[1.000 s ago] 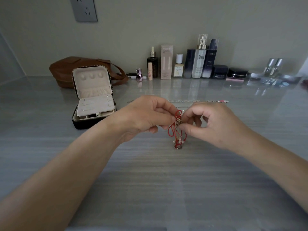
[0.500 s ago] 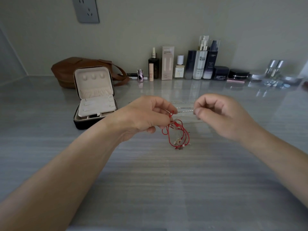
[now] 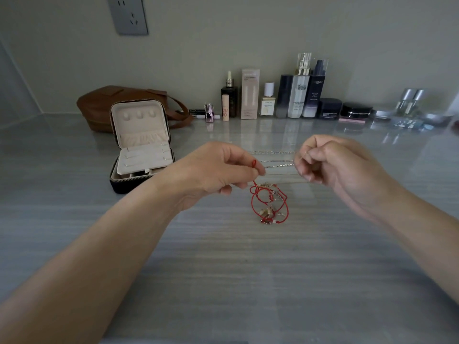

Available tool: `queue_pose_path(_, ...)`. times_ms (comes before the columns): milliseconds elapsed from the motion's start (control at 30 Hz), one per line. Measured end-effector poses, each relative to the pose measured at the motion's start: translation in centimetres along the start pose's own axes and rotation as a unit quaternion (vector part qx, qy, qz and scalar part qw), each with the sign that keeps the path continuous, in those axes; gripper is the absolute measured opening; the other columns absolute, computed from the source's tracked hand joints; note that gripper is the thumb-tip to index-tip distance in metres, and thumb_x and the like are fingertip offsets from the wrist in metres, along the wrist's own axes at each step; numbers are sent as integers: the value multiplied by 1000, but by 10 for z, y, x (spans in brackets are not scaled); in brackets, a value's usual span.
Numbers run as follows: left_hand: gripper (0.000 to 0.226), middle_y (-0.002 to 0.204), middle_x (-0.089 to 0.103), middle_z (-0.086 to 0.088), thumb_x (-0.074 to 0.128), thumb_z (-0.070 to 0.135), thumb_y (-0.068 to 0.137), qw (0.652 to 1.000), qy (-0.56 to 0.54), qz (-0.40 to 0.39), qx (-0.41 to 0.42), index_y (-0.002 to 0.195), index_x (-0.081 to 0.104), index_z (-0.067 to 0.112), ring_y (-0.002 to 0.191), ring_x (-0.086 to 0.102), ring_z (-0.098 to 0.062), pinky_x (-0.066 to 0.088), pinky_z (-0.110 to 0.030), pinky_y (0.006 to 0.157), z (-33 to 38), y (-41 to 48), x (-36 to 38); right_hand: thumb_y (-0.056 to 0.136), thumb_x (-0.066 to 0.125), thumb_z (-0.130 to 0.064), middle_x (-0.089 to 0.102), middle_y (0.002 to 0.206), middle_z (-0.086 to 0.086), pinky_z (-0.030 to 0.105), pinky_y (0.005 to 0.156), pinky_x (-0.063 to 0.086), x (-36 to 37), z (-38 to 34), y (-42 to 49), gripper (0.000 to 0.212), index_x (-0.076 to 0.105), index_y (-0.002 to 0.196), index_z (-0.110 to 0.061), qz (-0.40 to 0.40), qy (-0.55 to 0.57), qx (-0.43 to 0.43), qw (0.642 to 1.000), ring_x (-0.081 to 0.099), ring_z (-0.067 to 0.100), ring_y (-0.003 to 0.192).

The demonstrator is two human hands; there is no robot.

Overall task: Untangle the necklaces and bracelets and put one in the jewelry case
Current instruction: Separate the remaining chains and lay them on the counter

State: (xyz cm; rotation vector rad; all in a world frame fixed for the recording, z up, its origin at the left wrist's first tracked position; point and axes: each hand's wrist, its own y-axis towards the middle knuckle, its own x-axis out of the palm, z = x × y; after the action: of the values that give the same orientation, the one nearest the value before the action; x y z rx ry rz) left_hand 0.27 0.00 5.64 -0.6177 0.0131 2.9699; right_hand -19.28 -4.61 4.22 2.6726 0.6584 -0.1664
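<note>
2 bare arms reach forward. The left hand (image 3: 218,170) curls its fingers and pinches a red cord (image 3: 252,202). The right hand (image 3: 332,165), a little apart, curls and pinches a thin chain (image 3: 279,166).

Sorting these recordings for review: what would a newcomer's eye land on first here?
Centre frame, a red cord tangle dangles from the left hand, while a thin silver chain runs across to the pinching right hand. Left of them an open jewelry case sits on the grey table, before a brown bag.

Grey table (image 3: 223,281) carries jewelry case (image 3: 141,145) (open), brown bag (image 3: 99,108), cosmetics (image 3: 298,95).
</note>
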Motion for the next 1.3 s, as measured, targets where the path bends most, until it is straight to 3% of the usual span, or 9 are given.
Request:
queue_pose_path(167,19,75,69,8,56,4,89,1000,8,-1,-7,79,64,19,66,62,0,40,-18,55,2,0,0,71,41,-16,58,58,-2,19,49,35,0,-2,0,28,59,51,-24,-23,0,-1,1000,47,8,54)
queue_pose_path(333,6,61,61,13,63,18,83,997,74,-9,-31,81,63,24,61,55,0,40,-19,56,0,0,8,71,40,-15,64,64,2,24,53,35,1,-4,-2,32,61,50,-27,-36,4,4,999,52,10,57)
queue_pose_path(433,8,70,58,9,70,25,80,995,94,1,16,87,66,26,60,50,0,40,-14,55,-5,2,18,71,40,-16,65,65,3,25,53,36,2,-5,-2,31,61,51,-27,-38,4,5,999,54,10,58)
queue_pose_path(567,11,87,69,-1,71,19,81,986,134,-25,92,91,72,21,68,54,-2,45,-14,66,-6,0,33,72,40,-15,66,66,4,23,52,37,3,-7,-3,32,61,51,-27,-42,10,5,999,55,10,58)
queue_pose_path(667,6,76,69,0,71,12,80,987,122,-21,98,84,73,15,66,56,-5,45,-16,62,-3,-1,31,71,40,-15,65,65,3,25,53,35,2,-7,-2,31,59,49,-26,-29,15,11,999,54,11,57)
queue_pose_path(833,16,74,72,0,75,7,72,996,49,-19,70,78,71,21,69,63,-7,53,-26,75,3,-5,18,68,40,-16,59,56,1,23,48,32,-5,-7,0,27,55,47,-24,16,28,15,999,47,11,52)
queue_pose_path(1033,18,77,74,2,71,2,75,998,17,-35,41,77,71,20,75,68,-6,53,-15,75,12,-11,11,67,40,-15,57,53,1,21,45,31,-9,-7,0,26,53,46,-24,26,38,15,999,45,11,50)
queue_pose_path(1133,18,71,71,5,69,6,77,998,24,-36,37,74,71,23,67,62,-1,47,-10,62,16,-14,14,68,41,-17,57,54,0,19,44,33,-9,-6,0,26,54,46,-23,22,25,14,999,46,10,49)
queue_pose_path(1300,21,72,70,8,60,14,78,999,36,-36,7,72,72,29,66,58,1,46,-14,59,15,-13,16,69,42,-19,56,52,0,19,45,33,-8,-5,-1,25,54,47,-23,22,-7,6,1000,45,10,49)
